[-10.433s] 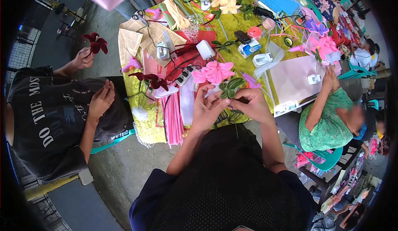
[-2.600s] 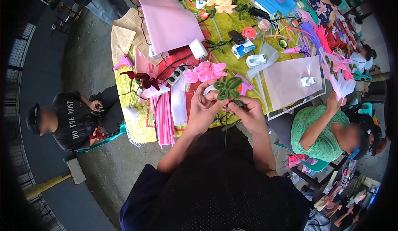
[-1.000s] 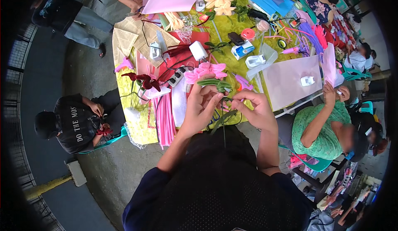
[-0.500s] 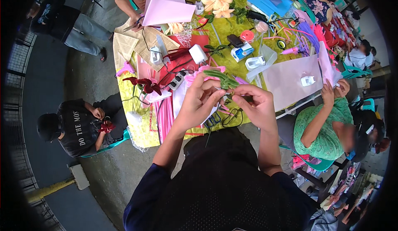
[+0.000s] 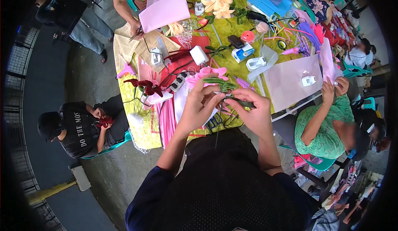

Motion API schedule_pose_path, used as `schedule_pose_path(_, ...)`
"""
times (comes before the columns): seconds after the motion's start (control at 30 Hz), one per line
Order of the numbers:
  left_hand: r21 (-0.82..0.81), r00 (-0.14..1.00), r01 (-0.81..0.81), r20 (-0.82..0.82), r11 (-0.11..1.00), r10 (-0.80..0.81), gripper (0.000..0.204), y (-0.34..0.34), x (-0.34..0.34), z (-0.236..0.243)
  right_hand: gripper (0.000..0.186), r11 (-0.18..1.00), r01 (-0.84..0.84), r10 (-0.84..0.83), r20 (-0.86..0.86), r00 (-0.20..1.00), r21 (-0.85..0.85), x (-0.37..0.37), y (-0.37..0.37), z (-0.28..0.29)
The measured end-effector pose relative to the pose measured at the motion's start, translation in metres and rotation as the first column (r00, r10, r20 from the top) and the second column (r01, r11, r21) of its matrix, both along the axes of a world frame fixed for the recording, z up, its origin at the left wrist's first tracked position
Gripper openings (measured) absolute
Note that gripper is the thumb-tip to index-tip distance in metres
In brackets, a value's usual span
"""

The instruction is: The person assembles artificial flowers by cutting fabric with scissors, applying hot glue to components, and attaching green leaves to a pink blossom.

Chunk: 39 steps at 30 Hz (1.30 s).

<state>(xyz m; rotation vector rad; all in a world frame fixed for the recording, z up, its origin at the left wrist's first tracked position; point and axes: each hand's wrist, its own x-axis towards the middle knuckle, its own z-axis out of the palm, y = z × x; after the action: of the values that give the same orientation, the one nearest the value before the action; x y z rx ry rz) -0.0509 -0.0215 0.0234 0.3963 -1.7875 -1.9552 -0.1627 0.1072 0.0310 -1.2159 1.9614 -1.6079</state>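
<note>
Both my hands meet over the near edge of the table around a green pipe-cleaner leaf piece (image 5: 224, 84). My left hand (image 5: 201, 106) pinches it between thumb and fingers from the left. From the right, my right hand (image 5: 255, 105) closes on its base, where a dark green strip shows beside the thumb. A thin stem (image 5: 217, 136) hangs below my fingers. Just beyond lies a bundle of pink pipe cleaners (image 5: 203, 76), partly behind my left hand. Exactly where the fingertips touch is hidden.
A yellow-green cloth covers the table (image 5: 232, 30). A power strip (image 5: 179, 81), dark red flower (image 5: 149, 88), white adapter (image 5: 199, 54), tape dispenser (image 5: 256, 63) and pink glue gun (image 5: 126, 70) lie about. Cords trail near my hands. Co-workers (image 5: 327, 127) sit left and right.
The leaf piece has turned slightly between my fingers, its leaves bunching nearer my right hand. A dark green strip now shows by my right thumb. The far co-worker's scissors hand has shifted.
</note>
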Motion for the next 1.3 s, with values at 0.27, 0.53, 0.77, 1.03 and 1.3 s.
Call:
schedule_pose_path(0.27, 0.187, 0.997, -0.029, -0.063, 0.982, 0.041, 0.043, 0.005, 0.004, -0.003, 0.016, 0.987, -0.138, 0.12, 0.189, 0.975, 0.085, -0.009, 0.0, -0.008)
schedule_pose_path(0.53, 0.377, 0.991, 0.081, -0.133, 0.923, -0.032, 0.048, 0.004, 0.004, -0.015, 0.011, 0.987, -0.099, 0.149, 0.494, 0.857, -0.126, 0.001, -0.008, -0.01)
schedule_pose_path(0.77, 0.406, 0.994, 0.086, -0.092, 0.91, -0.052, 0.048, 0.009, 0.004, -0.013, 0.014, 0.981, -0.157, 0.193, 0.469, 0.862, -0.115, 0.0, -0.008, -0.016)
schedule_pose_path(1.03, 0.357, 0.987, 0.058, -0.163, 0.932, 0.001, 0.048, 0.012, 0.002, -0.017, 0.013, 0.973, -0.091, 0.194, 0.534, 0.823, -0.214, 0.006, -0.012, -0.018)
schedule_pose_path(1.3, 0.374, 0.981, -0.134, -0.083, 0.918, 0.177, 0.047, 0.008, -0.002, -0.014, 0.01, 0.999, 0.003, 0.011, 0.338, 0.941, -0.041, 0.007, -0.008, 0.0)
